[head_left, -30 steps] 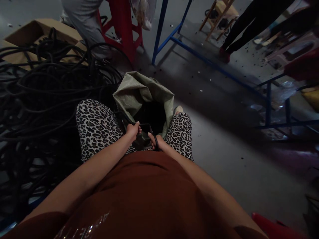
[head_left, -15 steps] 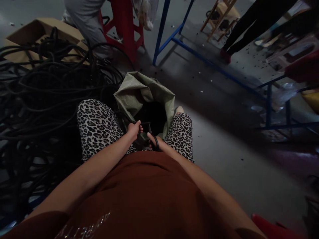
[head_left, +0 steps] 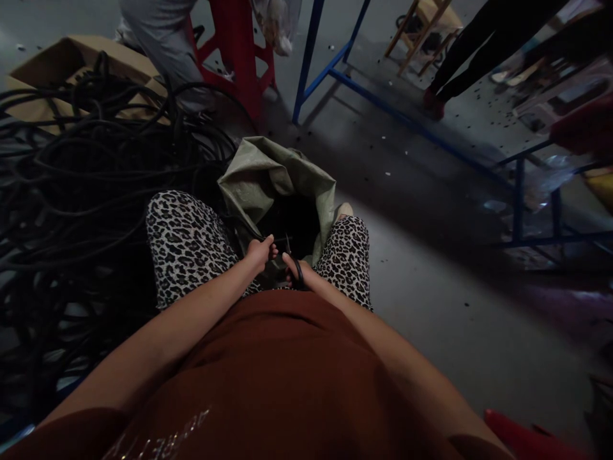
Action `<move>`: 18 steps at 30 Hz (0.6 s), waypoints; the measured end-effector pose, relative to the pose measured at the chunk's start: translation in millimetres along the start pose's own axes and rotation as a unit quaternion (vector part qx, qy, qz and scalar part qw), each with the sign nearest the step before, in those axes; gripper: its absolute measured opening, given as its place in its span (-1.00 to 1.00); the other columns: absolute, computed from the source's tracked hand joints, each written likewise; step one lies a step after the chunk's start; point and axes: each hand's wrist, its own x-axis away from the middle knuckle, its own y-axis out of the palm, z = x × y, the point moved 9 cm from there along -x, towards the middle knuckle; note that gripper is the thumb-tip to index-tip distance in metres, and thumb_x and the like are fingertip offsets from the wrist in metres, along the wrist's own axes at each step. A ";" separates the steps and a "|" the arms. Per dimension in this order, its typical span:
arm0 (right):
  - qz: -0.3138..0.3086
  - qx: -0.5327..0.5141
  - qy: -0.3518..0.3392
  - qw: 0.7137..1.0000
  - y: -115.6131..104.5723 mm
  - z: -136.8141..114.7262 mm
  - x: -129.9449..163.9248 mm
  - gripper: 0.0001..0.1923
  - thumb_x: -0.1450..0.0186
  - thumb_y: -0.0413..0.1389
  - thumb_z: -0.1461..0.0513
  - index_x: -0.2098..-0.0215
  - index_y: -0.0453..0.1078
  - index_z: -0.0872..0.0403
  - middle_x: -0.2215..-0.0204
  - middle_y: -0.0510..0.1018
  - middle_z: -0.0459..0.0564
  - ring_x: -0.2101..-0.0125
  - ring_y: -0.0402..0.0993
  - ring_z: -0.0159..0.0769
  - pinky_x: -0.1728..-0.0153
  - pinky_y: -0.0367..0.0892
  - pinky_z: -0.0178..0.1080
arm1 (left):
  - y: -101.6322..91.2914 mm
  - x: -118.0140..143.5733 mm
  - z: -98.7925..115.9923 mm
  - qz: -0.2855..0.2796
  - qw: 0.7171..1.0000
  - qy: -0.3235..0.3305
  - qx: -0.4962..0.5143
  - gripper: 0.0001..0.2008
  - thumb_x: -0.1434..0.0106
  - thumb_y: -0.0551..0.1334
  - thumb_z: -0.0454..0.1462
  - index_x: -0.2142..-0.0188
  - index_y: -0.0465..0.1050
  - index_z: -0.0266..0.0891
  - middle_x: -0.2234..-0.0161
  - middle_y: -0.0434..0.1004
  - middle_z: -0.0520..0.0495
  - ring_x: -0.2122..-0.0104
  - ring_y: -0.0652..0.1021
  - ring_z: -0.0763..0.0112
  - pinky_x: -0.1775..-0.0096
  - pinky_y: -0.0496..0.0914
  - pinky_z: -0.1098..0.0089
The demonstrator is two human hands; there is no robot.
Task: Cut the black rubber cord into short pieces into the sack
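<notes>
At the centre of the frame I am holding a black cable (head_left: 280,241) between both hands, over the open mouth of a grey-green sack (head_left: 268,179) standing between my knees. My left hand (head_left: 260,251) is closed around the cable, fingers (head_left: 271,250) curled tight. My right hand (head_left: 295,269) is gripping a black-handled cutting tool (head_left: 297,271), apparently scissors; the blades are too dark to make out, and I cannot tell whether they are touching the cable.

Handling, as I judge it: the cable looks rubber-sheathed, flexible but springy, light over a short length, and it is unlikely to slip in a bare palm. It is not fragile. I am taking hold close to the working point, so the free end cannot whip or sag.

At the left of the frame a large tangle of black cable (head_left: 71,185) is lying on the floor, partly over a cardboard box (head_left: 52,61). Pulling from it could snag. At the top of the frame, another person's legs (head_left: 158,38) are standing beside a red stool (head_left: 239,45).
</notes>
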 end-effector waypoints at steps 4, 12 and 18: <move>0.006 0.001 -0.004 1.000 -0.4 -0.3 -1.6 -0.45 -0.31 -0.07 -0.14 0.40 0.34 0.18 0.66 0.36 -0.03 0.72 0.31 -0.40 0.73 0.23 -0.38 | 1.4 3.1 -1.2 -0.008 1.000 -0.013 0.010 -0.76 -0.15 0.28 -0.26 0.53 0.27 -0.30 0.65 0.35 0.00 0.69 0.39 0.52 0.57 0.32 0.45; 0.012 -0.008 0.008 1.000 -0.4 2.4 -3.5 -0.49 -0.29 -0.03 -0.14 0.40 0.32 0.15 0.68 0.35 -0.05 0.70 0.32 -0.40 0.69 0.28 -0.38 | 0.6 1.0 -1.6 -0.002 1.000 -0.005 0.022 -0.77 -0.18 0.26 -0.27 0.54 0.28 -0.32 0.66 0.36 0.00 0.68 0.41 0.52 0.55 0.35 0.45; 0.006 -0.021 0.007 1.000 -1.0 0.4 -0.1 -0.50 -0.28 -0.01 -0.13 0.42 0.31 0.15 0.65 0.35 -0.07 0.69 0.33 -0.41 0.66 0.30 -0.37 | 1.0 -1.7 -1.9 -0.007 1.000 0.002 0.028 -0.76 -0.11 0.32 -0.25 0.53 0.31 -0.32 0.65 0.38 -0.02 0.68 0.42 0.51 0.56 0.36 0.45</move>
